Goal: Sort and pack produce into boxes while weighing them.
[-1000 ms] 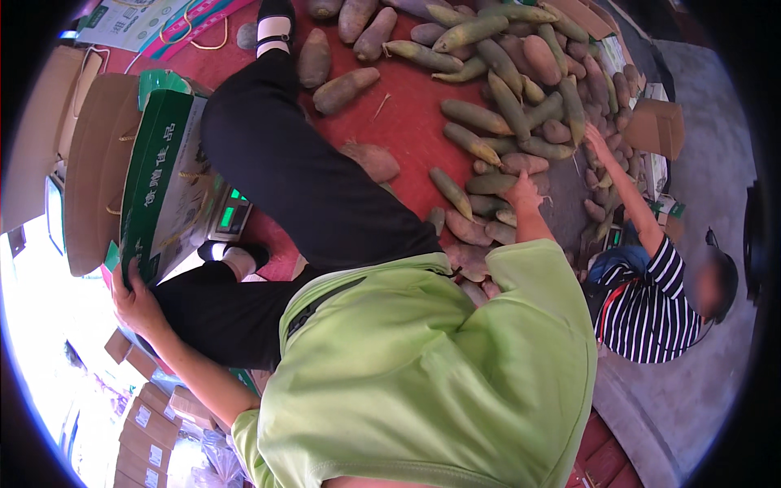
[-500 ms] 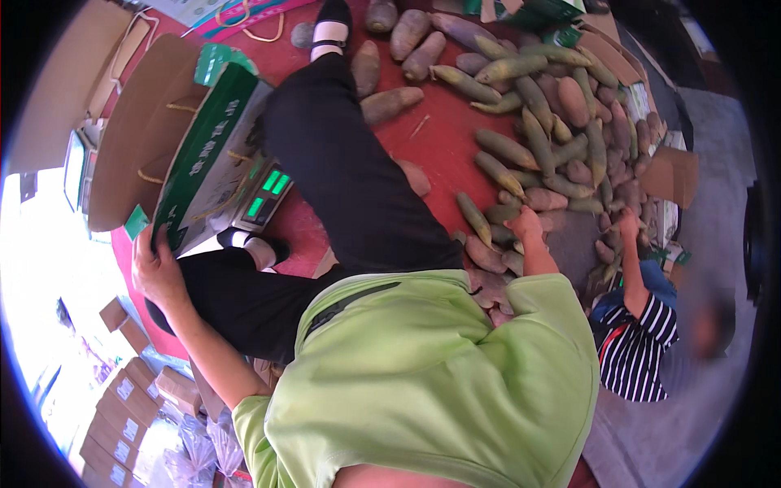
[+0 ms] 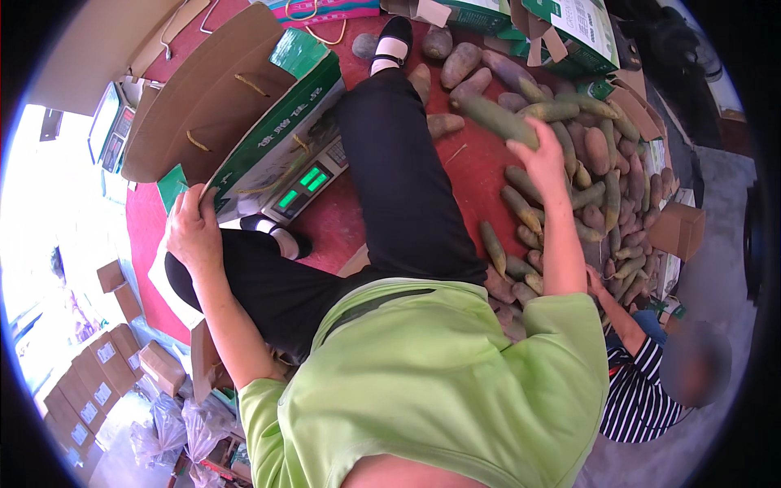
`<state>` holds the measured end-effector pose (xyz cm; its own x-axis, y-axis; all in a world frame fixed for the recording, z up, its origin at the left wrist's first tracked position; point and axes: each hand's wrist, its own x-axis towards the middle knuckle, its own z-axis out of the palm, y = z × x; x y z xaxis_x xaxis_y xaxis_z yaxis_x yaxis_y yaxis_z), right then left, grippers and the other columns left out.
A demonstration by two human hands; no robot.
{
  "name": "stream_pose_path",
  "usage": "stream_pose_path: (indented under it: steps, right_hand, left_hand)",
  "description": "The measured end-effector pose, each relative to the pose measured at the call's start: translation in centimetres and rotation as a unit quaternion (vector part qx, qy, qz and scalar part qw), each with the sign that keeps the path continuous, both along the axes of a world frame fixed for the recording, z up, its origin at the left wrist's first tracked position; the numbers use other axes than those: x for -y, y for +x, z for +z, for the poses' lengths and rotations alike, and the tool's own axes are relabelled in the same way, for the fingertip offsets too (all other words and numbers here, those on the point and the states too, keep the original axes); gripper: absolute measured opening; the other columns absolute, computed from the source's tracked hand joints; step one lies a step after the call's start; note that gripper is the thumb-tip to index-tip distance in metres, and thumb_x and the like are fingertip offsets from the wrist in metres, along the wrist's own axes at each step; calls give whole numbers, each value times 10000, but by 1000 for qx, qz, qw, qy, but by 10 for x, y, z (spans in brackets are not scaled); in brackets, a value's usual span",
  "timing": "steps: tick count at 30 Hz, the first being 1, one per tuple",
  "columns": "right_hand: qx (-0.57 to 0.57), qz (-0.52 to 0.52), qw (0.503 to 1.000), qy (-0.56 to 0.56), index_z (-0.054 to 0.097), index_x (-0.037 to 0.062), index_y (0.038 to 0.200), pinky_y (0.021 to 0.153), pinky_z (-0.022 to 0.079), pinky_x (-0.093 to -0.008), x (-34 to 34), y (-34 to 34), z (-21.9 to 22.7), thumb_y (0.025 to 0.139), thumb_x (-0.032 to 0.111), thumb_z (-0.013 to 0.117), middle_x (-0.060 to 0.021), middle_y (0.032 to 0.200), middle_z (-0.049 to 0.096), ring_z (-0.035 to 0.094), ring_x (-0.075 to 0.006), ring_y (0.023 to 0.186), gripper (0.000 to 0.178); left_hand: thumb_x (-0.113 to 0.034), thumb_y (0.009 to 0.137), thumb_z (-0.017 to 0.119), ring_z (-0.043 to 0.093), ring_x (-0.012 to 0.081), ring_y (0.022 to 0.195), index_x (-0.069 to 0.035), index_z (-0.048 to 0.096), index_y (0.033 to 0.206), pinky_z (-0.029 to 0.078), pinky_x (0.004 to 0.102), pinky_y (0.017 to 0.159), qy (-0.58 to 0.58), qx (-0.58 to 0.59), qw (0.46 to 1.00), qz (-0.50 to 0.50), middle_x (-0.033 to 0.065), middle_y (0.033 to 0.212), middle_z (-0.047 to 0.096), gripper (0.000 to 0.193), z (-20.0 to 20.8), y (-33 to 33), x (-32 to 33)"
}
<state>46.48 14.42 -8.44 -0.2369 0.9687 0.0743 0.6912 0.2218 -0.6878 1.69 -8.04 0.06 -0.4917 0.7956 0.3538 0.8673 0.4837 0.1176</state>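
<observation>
My left hand (image 3: 195,232) pinches the near edge of an open green-and-white cardboard box (image 3: 277,134). The box has rope handles and stands on a digital scale (image 3: 307,189) with a lit green display. My right hand (image 3: 541,159) is closed round one end of a long green radish (image 3: 495,119), held above the red floor covering between my leg and the pile. To the right, a large pile mixes green radishes (image 3: 612,199) with reddish-purple, tuber-like roots (image 3: 596,149). The inside bottom of the box is hidden.
A person in a striped shirt (image 3: 643,390) reaches into the pile from the right. More green cartons (image 3: 569,37) stand at the far right. Brown boxes (image 3: 89,386) and clear plastic bags (image 3: 203,427) lie at the lower left. Another scale (image 3: 114,130) stands beyond the box.
My right hand has risen from the near side of the pile and moved away from me, now with a green radish in it. My left hand still grips the box edge. The view has shifted.
</observation>
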Motion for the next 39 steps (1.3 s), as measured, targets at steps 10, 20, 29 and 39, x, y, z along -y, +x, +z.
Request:
stream_pose_path:
  steps: [10, 20, 29, 39]
  right_hand:
    - [-124, 221, 959, 129, 566, 50, 1084, 852, 455, -399, -18, -185, 162, 647, 159, 755, -161, 1021, 590, 563, -337, 998, 488]
    - [-108, 314, 912, 242, 634, 133, 1089, 857, 488, -402, 7, -305, 119, 748, 238, 710, -79, 1022, 634, 601, -259, 963, 364]
    - [-214, 176, 958, 67, 623, 88, 1099, 801, 507, -336, -30, -138, 64, 774, 177, 698, -89, 974, 669, 641, -224, 906, 345]
    - [172, -39, 958, -227, 627, 32, 1061, 828, 488, -371, 74, 91, -146, 777, 158, 684, -161, 1011, 658, 626, -302, 956, 315]
  left_hand:
    - [-236, 825, 636, 622, 253, 758, -149, 635, 883, 471, 372, 621, 5, -14, 1000, -3, 25, 800, 628, 105, -1, -1, 1]
    - [-254, 842, 623, 626, 265, 777, -162, 633, 881, 483, 378, 626, -8, -12, 1000, -4, 21, 824, 634, 101, -3, 1, -1]
    - [-285, 847, 629, 651, 243, 777, -157, 653, 905, 489, 346, 608, -22, -4, 1000, 8, 11, 886, 671, 142, -3, -3, 0]
    - [-263, 848, 646, 653, 256, 771, -128, 656, 963, 490, 353, 628, -19, -35, 999, -1, 47, 885, 680, 178, -8, -13, 7]
